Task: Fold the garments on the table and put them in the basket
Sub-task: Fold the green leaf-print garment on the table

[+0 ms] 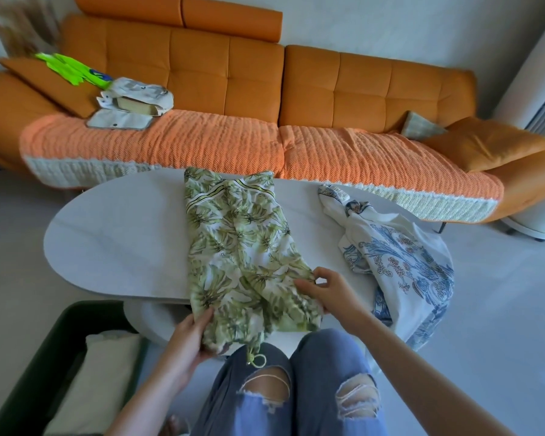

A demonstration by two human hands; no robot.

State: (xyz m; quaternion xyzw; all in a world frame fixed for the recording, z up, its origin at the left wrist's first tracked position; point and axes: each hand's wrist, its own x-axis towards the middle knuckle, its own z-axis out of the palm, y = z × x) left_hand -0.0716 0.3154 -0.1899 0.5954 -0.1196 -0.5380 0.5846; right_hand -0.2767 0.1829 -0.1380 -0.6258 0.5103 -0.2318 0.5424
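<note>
A green leaf-print garment (pixel 239 243) lies lengthwise on the white oval table (pixel 117 240), its near end hanging over the front edge above my knees. My left hand (pixel 189 338) grips that hanging end at its left corner. My right hand (pixel 324 291) pinches the garment's right edge near the table's front. A crumpled white garment with blue print (pixel 400 262) lies on the right part of the table. The dark basket (pixel 60 366) stands on the floor at the lower left, with a pale folded cloth (pixel 98 379) inside.
An orange sofa (pixel 265 83) with a ribbed orange cover runs behind the table. On its left seat lie a bright green item (pixel 73 69) and pale bags (pixel 136 99). Grey floor surrounds the table.
</note>
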